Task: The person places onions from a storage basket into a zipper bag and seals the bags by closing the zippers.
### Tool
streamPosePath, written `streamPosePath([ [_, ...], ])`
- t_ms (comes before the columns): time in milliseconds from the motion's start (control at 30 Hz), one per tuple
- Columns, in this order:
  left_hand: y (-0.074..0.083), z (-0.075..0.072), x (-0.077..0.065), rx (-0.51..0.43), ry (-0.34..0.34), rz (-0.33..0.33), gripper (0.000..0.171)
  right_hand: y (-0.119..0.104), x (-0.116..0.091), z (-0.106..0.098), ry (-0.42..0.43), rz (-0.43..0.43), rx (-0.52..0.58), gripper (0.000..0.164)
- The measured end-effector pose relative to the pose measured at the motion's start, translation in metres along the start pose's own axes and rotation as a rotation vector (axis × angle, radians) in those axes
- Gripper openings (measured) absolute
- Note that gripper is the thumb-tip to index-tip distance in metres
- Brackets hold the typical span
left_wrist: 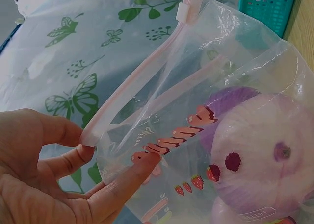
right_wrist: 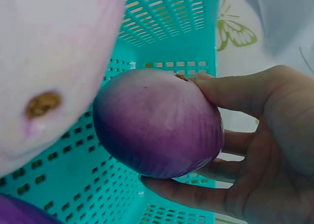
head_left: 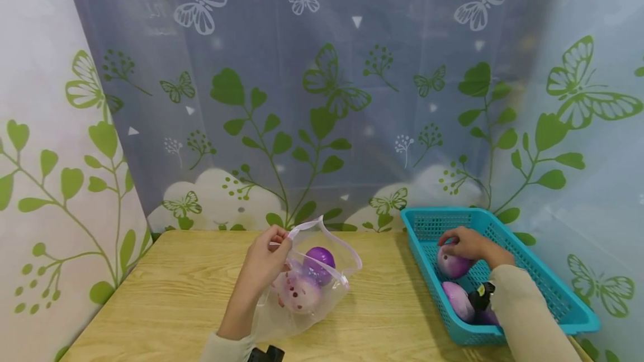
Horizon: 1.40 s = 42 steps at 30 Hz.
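Observation:
My left hand [head_left: 266, 256] pinches one end of the zip edge of a clear slider bag [left_wrist: 171, 111] printed with strawberries. The bag's mouth gapes, and purple-and-white onions [head_left: 303, 294] show inside it, one of them a deeper purple [head_left: 319, 264]. Over at the right, my right hand [head_left: 465, 243] reaches into a turquoise basket [head_left: 427, 295]. Its thumb and fingers grip a round onion [right_wrist: 159, 123], white at the top and darker purple lower down. Another pale onion [right_wrist: 54, 62] looms close to the right wrist camera.
More onions [head_left: 458, 301] lie in the near end of the basket, partly behind the right forearm. The bag rests on a wooden table [head_left: 176, 295]. Behind stands a cloth backdrop [head_left: 251, 127] with leaves and butterflies. A black wrist camera [head_left: 482, 296] overhangs the basket.

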State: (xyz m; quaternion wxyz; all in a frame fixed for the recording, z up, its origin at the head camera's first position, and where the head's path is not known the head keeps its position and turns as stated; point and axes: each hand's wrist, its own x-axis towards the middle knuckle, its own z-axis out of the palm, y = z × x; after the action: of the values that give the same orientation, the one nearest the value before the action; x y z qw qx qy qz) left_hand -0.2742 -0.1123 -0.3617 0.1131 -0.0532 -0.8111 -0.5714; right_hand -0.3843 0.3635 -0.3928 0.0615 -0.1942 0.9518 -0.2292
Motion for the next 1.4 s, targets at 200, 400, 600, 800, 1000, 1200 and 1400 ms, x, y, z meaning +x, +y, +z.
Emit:
streamPosePath([
  [200, 0.000, 0.000, 0.000, 0.002, 0.001, 0.005, 0.009, -0.007, -0.003, -0.007, 0.026, 0.002, 0.023, 0.031],
  [400, 0.000, 0.000, 0.000, 0.002, 0.001, 0.005, 0.009, -0.018, 0.000, -0.010, 0.105, -0.105, -0.073, 0.022],
  [600, 0.000, 0.000, -0.002, 0.006, 0.002, 0.001, 0.010, -0.041, 0.000, -0.018, 0.168, -0.175, -0.106, 0.020],
  [800, 0.000, 0.000, -0.002, 0.009, 0.005, -0.001, 0.010, -0.078, -0.004, -0.026, 0.179, -0.162, -0.070, 0.028],
  [1000, 0.001, 0.000, -0.001, 0.008, 0.004, 0.004, 0.009, -0.111, -0.001, -0.024, 0.238, -0.213, -0.045, 0.028],
  [1200, 0.001, 0.000, -0.001, 0.011, 0.001, 0.006, 0.008, -0.137, 0.009, -0.010, 0.280, -0.299, -0.027, 0.027],
  [1400, 0.002, 0.000, -0.002, 0.006, 0.001, 0.006, 0.009, -0.164, 0.016, 0.004, 0.305, -0.386, -0.013, 0.026],
])
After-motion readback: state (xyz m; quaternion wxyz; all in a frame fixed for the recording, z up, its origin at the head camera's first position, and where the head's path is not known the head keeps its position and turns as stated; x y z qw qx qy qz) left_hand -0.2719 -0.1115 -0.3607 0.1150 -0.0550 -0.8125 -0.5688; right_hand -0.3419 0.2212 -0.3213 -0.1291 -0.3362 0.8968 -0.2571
